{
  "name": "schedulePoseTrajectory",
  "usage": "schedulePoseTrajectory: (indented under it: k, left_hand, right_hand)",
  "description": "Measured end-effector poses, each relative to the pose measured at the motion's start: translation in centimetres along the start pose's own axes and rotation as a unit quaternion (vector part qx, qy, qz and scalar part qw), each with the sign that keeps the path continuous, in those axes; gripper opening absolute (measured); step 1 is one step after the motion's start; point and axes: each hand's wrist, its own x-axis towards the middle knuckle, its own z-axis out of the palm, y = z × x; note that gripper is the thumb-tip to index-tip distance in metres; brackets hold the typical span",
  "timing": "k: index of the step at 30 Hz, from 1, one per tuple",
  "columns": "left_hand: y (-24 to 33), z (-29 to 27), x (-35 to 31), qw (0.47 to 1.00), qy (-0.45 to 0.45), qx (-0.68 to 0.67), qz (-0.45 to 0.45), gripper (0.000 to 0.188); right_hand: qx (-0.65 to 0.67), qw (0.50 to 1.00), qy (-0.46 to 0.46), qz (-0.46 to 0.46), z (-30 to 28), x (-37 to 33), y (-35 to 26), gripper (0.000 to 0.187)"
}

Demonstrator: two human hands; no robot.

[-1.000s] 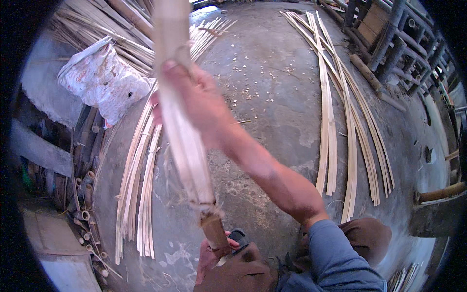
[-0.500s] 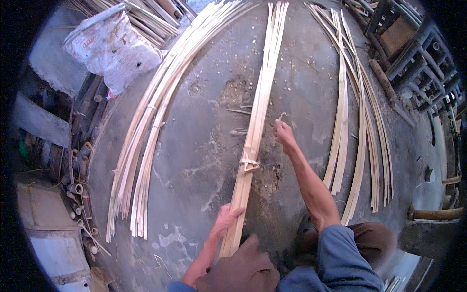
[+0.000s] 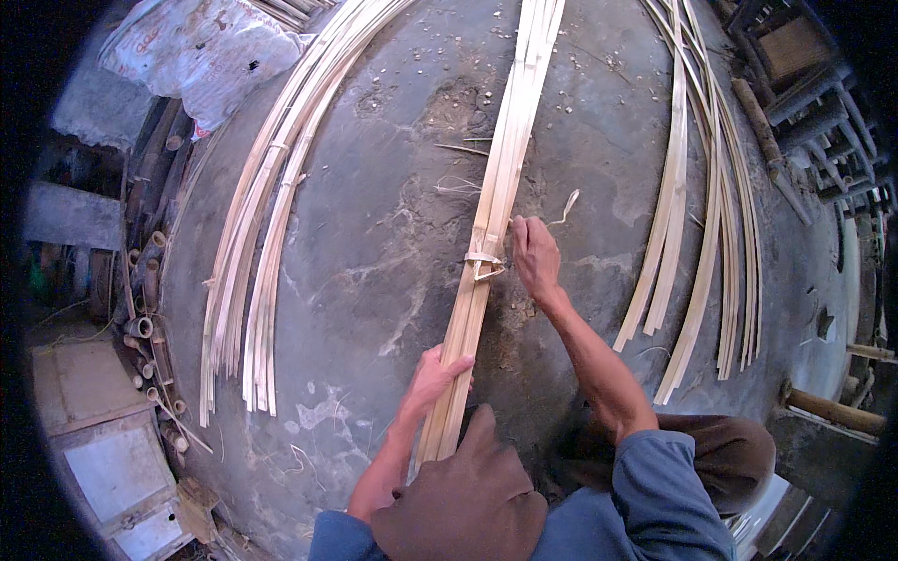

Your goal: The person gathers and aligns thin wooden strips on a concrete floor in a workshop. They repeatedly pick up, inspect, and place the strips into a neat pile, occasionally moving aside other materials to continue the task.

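A long bundle of pale bamboo strips (image 3: pixel 506 159) runs from my lap toward the far edge. My left hand (image 3: pixel 438 376) is closed round its near part, thumb across the top. Farther up, a thin tie (image 3: pixel 484 261) circles the bundle, with a loop sticking out on its right side. My right hand (image 3: pixel 536 257) is closed in a pinch beside the bundle, just right of the tie. From it a narrow, curled binding strip (image 3: pixel 570 206) sticks out to the right. The fingers hide the rest of that strip.
More bamboo strips (image 3: pixel 271 187) lie on the concrete floor (image 3: pixel 374 234) to the left, and another spread of strips (image 3: pixel 716 215) to the right. A white sack (image 3: pixel 201 56) sits at the far left. Cut bamboo poles (image 3: pixel 140 327) line the left side; dark wooden frames (image 3: pixel 823 122) stand at the right.
My right hand has moved left, close against the bundle near the tie, with the thin strip trailing to its right. My left hand keeps its grip. The whole view has shifted slightly.
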Motion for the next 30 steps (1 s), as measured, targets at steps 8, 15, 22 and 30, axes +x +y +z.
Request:
schedulePoseTrajectory:
  k: [8,15,22,30]
  left_hand:
    - [0.7,0.3,1.2,1.000,-0.006,0.009,0.029,0.036]
    - [-0.2,-0.4,2.1,0.997,-0.050,-0.054,0.036,0.040]
    - [-0.1,0.0,1.8,0.993,-0.085,-0.079,0.003,0.044]
    - [0.0,0.0,1.9,0.992,-0.089,-0.091,-0.008,0.041]
  right_hand:
    - [-0.117,0.947,-0.185,-0.236,-3.3,-2.9,-5.1,0.018]
    - [-0.111,0.822,-0.313,-0.463,-8.0,-0.5,1.7,0.019]
    - [0.055,0.933,-0.328,-0.139,-5.6,-1.8,1.9,0.021]
    - [0.211,0.896,-0.387,0.050,-4.7,0.0,3.5,0.029]
